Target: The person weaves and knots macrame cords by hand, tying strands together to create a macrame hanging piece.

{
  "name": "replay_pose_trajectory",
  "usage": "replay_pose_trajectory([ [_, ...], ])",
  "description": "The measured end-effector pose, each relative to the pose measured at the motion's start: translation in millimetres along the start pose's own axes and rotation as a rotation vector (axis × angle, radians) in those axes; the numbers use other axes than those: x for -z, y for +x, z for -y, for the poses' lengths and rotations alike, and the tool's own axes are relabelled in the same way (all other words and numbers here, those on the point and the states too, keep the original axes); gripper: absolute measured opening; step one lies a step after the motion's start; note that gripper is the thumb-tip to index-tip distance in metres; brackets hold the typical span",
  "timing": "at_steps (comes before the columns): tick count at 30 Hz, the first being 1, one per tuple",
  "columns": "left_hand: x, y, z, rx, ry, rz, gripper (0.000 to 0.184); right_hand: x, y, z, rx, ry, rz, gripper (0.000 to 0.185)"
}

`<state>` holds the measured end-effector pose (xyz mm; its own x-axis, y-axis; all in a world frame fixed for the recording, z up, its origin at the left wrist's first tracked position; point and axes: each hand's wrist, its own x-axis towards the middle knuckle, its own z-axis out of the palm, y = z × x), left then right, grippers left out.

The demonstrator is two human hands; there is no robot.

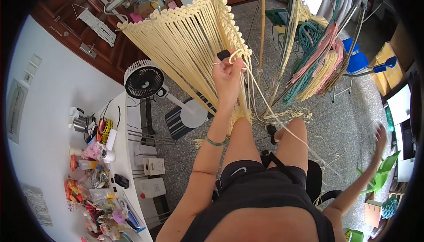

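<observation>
Outward, right hand in open space, beyond the cream cords.

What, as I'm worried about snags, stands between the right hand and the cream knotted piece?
Seen from here, hanging coloured cords overlap the line from the right hand to the cream piece; their depth is unclear.

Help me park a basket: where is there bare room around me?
The widest is speckled floor between the blue seat and green chair. A slim white table strip lies beside the white roll. Crowded: jumbled supplies there, and floor before the knees, strewn with cream cord.
</observation>
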<state>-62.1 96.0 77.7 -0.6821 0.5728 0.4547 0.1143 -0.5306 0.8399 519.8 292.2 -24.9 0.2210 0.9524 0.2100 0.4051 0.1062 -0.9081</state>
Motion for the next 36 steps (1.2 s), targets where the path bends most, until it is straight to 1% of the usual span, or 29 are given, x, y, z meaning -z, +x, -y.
replay_pose_trajectory([
  [1, 1.4, -0.1, -0.8, 0.05, -0.025, 0.03, 0.024, -62.7, -42.3, 78.3, 0.042, 0.008, 0.233, 0.053],
  [2, 2.4, -0.1, -2.4, 0.1, -0.051, 0.06, 0.022, -113.5, -70.7, 144.3, 0.089, -0.092, 0.484, 0.049],
  [3, 3.5, -0.5, -5.5, 0.159, -0.053, 0.072, 0.023, -165.3, -85.4, 166.5, 0.246, -0.077, 0.657, 0.046],
  [4, 2.6, -0.9, -12.4, 0.239, -0.108, 0.079, 0.025, -209.1, -119.2, 202.3, 0.333, 0.048, 0.736, 0.045],
  [5, 2.1, -1.8, -19.3, 0.321, -0.161, 0.085, 0.028, -237.4, -148.1, 242.8, 0.323, 0.147, 0.9, 0.042],
  [6, 4.7, -1.5, -23.1, 0.361, -0.244, 0.136, 0.031, -270.4, -161.4, 250.4, 0.357, 0.246, 1.007, 0.039],
  [7, 7.9, -0.1, -23.8, 0.385, -0.269, 0.157, 0.03, -293.3, -179.6, 265.5, 0.381, 0.407, 1.012, 0.033],
  [8, 12.2, 1.1, -21.5, 0.411, -0.293, 0.177, 0.029, -314.9, -188.3, 271.5, 0.397, 0.465, 1.044, 0.027],
  [9, 14.7, 1.3, -16.3, 0.378, -0.251, 0.182, 0.026, -329.7, -193.6, 276.3, 0.412, 0.523, 1.08, 0.022],
  [11, 23.3, 4.7, -13.7, 0.237, 0.129, 0.292, 0.022, -338.8, -197.8, 287.1, 0.362, 0.378, 1.14, 0.016],
  [12, 24.1, 6.1, -14.5, 0.147, 0.254, 0.278, 0.016, -342.0, -202.5, 291.5, 0.458, 0.45, 1.001, 0.016],
  [13, 27.3, 8.7, -16.3, 0.148, 0.253, 0.275, 0.016, -342.4, -202.4, 294.2, 0.458, 0.447, 1.004, 0.016],
  [15, 35.0, 17.7, -26.2, -0.208, 0.867, 0.413, 0.015, -341.7, -198.8, 300.2, 0.457, 0.434, 0.983, 0.015],
  [17, 37.3, 25.5, -30.7, -0.223, 0.846, 0.435, 0.018, -341.8, -195.2, 302.1, 0.47, 0.429, 0.947, 0.017],
  [19, 37.2, 31.9, -30.9, -0.227, 0.603, 0.468, 0.018, -339.0, -192.9, 305.3, 0.452, 0.454, 0.91, 0.02],
  [20, 37.7, 28.3, -32.5, 0.112, 0.358, 0.509, 0.018, -340.9, -190.8, 302.7, 0.472, 0.409, 0.893, 0.022],
  [21, 32.5, 27.1, -32.5, 0.113, 0.357, 0.51, 0.018, -342.3, -189.7, 301.9, 0.471, 0.408, 0.893, 0.022],
  [23, 15.8, 20.4, -25.4, 0.396, -0.092, 0.3, 0.018, -344.0, -188.8, 300.0, 0.489, 0.375, 0.875, 0.023],
  [24, 6.7, 18.7, -23.3, 0.367, -0.078, 0.226, 0.018, -345.0, -189.0, 299.1, 0.488, 0.375, 0.877, 0.023],
  [25, 4.5, 20.5, -16.4, 0.367, -0.078, 0.224, 0.018, -346.2, -189.0, 298.4, 0.514, 0.351, 0.828, 0.026],
  [26, 4.7, 23.9, -5.9, 0.174, 0.108, 0.163, 0.019, -347.0, -188.7, 297.1, 0.538, 0.326, 0.779, 0.029],
  [27, 1.8, 28.0, -2.9, -0.021, 0.292, 0.101, 0.02, -347.1, -188.1, 295.2, 0.537, 0.326, 0.78, 0.029],
  [28, -1.0, 32.9, -0.3, -0.175, 0.448, 0.056, 0.021, -347.0, -186.7, 292.9, 0.55, 0.334, 0.706, 0.031],
  [30, -3.1, 38.0, -9.2, -0.274, 0.649, -0.068, 0.021, -346.7, -181.9, 285.8, 0.571, 0.339, 0.58, 0.034],
  [31, -4.3, 41.9, -18.2, -0.274, 0.705, -0.092, 0.02, -343.7, -180.8, 281.2, 0.571, 0.339, 0.578, 0.034],
  [33, -1.2, 41.7, -16.9, -0.303, 0.727, -0.086, 0.02, -333.8, -183.1, 274.9, 0.547, 0.349, 0.703, 0.032],
  [34, 0.9, 41.1, -17.5, -0.331, 0.751, -0.08, 0.021, -333.3, -183.1, 268.8, 0.516, 0.345, 0.868, 0.036],
  [35, 4.5, 39.6, -19.3, -0.332, 0.752, -0.078, 0.021, -334.0, -182.3, 268.8, 0.516, 0.347, 0.867, 0.036],
  [36, 6.5, 36.7, -23.6, -0.131, 0.563, -0.024, 0.021, -332.1, -181.0, 272.2, 0.436, 0.358, 1.035, 0.036],
])
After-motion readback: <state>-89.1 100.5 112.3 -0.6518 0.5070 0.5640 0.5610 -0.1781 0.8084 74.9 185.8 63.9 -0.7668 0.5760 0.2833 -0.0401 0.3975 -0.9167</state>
